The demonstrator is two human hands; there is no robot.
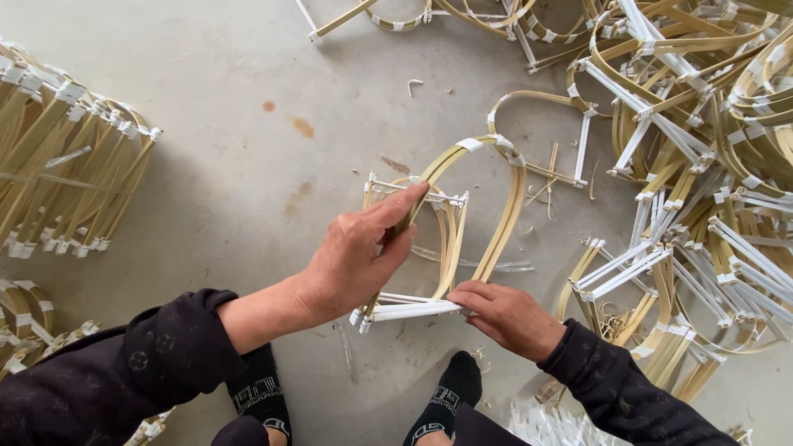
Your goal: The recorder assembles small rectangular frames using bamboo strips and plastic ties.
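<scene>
My left hand (355, 256) grips the arch of the bamboo frame (450, 239) above the concrete floor (231, 165) while my right hand (504, 318) pinches its white-taped base, and I judge too hard a squeeze could split a strip

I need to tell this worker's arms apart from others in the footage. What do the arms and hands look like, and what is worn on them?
Both hands, left hand and right hand, are bare: no gloves, rings or watch visible. Each arm wears a long dark sleeve of slightly fuzzy fabric, ending at the wrist.
</scene>
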